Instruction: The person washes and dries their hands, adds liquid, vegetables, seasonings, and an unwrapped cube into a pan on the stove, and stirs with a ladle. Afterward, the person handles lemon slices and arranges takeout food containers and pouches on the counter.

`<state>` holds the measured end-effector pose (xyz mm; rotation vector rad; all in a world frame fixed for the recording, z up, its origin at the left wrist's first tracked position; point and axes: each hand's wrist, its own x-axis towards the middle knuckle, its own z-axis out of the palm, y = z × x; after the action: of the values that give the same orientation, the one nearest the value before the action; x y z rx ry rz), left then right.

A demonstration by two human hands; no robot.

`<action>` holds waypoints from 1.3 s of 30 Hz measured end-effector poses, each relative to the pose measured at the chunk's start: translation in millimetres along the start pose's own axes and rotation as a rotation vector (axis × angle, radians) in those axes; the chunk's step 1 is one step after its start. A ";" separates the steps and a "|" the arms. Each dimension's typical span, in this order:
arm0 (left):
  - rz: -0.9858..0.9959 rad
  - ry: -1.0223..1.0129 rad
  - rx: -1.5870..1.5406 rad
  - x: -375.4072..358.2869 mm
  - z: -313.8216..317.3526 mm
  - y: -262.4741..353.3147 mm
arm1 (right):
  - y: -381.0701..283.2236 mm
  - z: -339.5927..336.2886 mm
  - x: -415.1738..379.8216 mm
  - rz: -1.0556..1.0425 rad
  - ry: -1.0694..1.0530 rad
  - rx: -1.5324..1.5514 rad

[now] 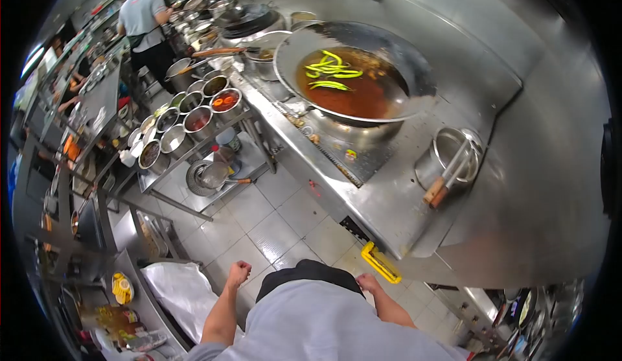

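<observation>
Low on my left side, my left hand (pixel 239 273) is held in a loose fist, with nothing showing in it. My right hand (pixel 369 283) hangs by my right hip, fingers curled and partly hidden, and I see nothing in it. Both are apart from the stove. Ahead, a large wok (pixel 414 102) holds brown liquid with several long green peppers (pixel 332 68) lying in it. To its right stands a metal pot (pixel 427 170) with two wooden-handled tools (pixel 447 179) resting across it. A yellow plastic piece (pixel 381 262) is at the counter's front edge near my right hand.
A steel counter (pixel 395 212) carries the wok. On the left, a rack holds several metal pots (pixel 175 142) of ingredients and, lower down, a strainer (pixel 214 175). A co-worker (pixel 144 21) stands farther back. Tiled floor (pixel 269 234) lies between the rack and counter.
</observation>
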<state>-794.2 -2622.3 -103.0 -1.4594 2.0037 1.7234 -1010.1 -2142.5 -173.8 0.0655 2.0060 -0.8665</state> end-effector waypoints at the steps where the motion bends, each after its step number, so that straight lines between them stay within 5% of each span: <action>1: -0.013 0.021 -0.020 -9.1 -1.9 -14.3 | -19.6 -4.0 16.1 -0.009 -0.013 -0.055; 7: -0.318 0.442 -0.295 -92.0 0.3 -214.9 | -128.0 -9.9 101.8 -0.150 -0.215 -0.335; 9: 0.091 0.326 0.188 -146.4 20.8 -279.0 | -149.7 -4.2 118.6 -0.141 -0.265 -0.399; 10: -0.245 0.368 0.138 -175.3 35.7 -278.5 | -151.7 -0.8 130.8 -0.150 -0.305 -0.445; 14: -0.683 0.637 -0.458 -263.3 106.1 -235.9 | -188.6 12.3 138.3 -0.136 -0.469 -0.612; 17: -0.518 0.757 -0.553 -283.1 174.5 -244.0 | -199.2 17.5 139.9 -0.139 -0.538 -0.694; 21: -0.667 0.596 -0.521 -305.9 258.5 -178.0 | -197.7 17.2 153.7 -0.175 -0.618 -0.845; 23: -0.508 0.552 -0.266 -319.1 295.6 -152.6 | -201.8 16.2 151.2 -0.177 -0.627 -0.875; 26: -0.400 0.466 -0.386 -337.0 331.4 -134.6 | -196.8 11.9 151.7 -0.186 -0.658 -0.929; 39: -0.630 0.668 -0.600 -341.4 318.3 -196.1 | -215.9 30.6 132.6 -0.301 -0.628 -0.997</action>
<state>-624.5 -2146.3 -133.3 -2.7649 0.9490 1.7219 -1143.3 -2360.0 -167.2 -0.9644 1.6396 0.0461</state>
